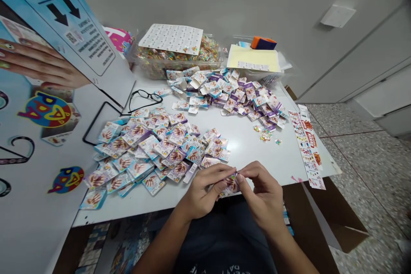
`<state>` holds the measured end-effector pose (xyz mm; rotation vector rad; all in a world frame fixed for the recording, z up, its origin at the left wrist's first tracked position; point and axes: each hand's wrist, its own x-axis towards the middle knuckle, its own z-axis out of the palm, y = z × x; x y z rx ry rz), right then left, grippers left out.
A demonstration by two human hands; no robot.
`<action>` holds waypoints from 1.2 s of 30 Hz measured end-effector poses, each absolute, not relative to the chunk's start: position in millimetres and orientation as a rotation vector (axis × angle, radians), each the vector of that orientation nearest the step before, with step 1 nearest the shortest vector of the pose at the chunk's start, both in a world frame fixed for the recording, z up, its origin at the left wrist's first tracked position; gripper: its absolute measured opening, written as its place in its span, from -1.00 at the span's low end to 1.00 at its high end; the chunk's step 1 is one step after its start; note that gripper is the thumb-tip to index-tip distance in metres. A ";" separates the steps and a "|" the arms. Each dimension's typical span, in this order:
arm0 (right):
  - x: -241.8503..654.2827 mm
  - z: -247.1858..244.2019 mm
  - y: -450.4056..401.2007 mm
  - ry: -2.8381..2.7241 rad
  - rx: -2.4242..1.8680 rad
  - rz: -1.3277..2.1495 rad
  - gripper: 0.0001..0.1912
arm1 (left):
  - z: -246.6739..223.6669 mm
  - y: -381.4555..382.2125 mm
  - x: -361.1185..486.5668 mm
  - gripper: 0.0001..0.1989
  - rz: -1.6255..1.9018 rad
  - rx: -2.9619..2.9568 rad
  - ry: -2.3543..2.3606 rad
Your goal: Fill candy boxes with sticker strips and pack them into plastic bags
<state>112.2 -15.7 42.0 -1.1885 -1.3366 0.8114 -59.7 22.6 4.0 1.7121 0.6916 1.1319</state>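
Observation:
Just over the table's front edge, my left hand point(205, 188) is closed around a small printed box point(230, 185) with a purple edge. My right hand point(261, 190) pinches the same box at its upper right corner, so both hands meet on it. My fingers cover much of the box, and I cannot tell whether its flap is folded in. Left of my hands lies a broad heap of small blue and purple boxes point(150, 150). Farther back is another pile of small boxes point(224, 92), several with flaps standing up. Small colourful pieces point(265, 135) lie beside that pile.
Behind the piles stand a clear tub point(154, 66) full of colourful packets, with a printed sheet point(171, 37) on top, and a second tub under a yellow sheet point(253, 58). Eyeglasses point(146, 95) lie at left beside a large printed display point(64, 94). Sticker strips point(306, 147) hang over the right edge.

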 end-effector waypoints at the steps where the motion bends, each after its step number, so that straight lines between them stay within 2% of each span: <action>1: 111.7 42.1 -16.4 -1.335 -1.194 0.805 -0.92 | 3.9 22.2 -60.3 -0.61 1.133 1.721 0.715; 10: 97.9 24.2 -29.5 -1.273 -1.296 0.619 -0.88 | 11.5 16.6 -57.7 -0.39 1.155 2.082 0.720; 14: 97.7 22.7 -33.8 -1.456 -1.211 0.606 -0.72 | 14.0 13.0 -58.3 -0.39 1.219 2.061 0.834; 17: 101.1 23.0 -31.5 -1.474 -1.162 0.823 -0.64 | 17.3 12.6 -57.8 -0.42 1.213 1.994 0.961; 20: 107.9 18.6 -27.9 -1.474 -1.139 1.104 -0.58 | 21.9 16.1 -60.2 -0.52 1.199 1.963 1.094; 22: 116.4 12.7 -26.8 -1.417 -1.231 1.099 -0.60 | 23.1 21.9 -67.0 -0.62 1.283 1.954 1.260; 25: 138.5 4.3 -27.2 -1.250 -1.468 0.912 -0.72 | 21.1 38.1 -89.2 -0.64 1.577 1.792 1.672; 27: 160.5 2.3 -28.1 -1.167 -1.592 0.811 -0.73 | 19.5 52.9 -110.9 -0.61 1.736 1.698 1.934; 29: 188.4 3.5 -29.0 -1.095 -1.680 0.685 -0.69 | 19.4 67.7 -134.2 -0.70 1.815 1.754 2.110; 32: 242.2 9.7 -28.1 -1.028 -1.772 0.390 -0.65 | 20.6 83.5 -161.8 -0.85 1.687 2.018 2.172; 36: 333.4 20.6 -14.6 -1.217 -1.945 -0.221 -0.61 | 17.9 90.5 -171.3 -0.83 1.616 2.255 2.113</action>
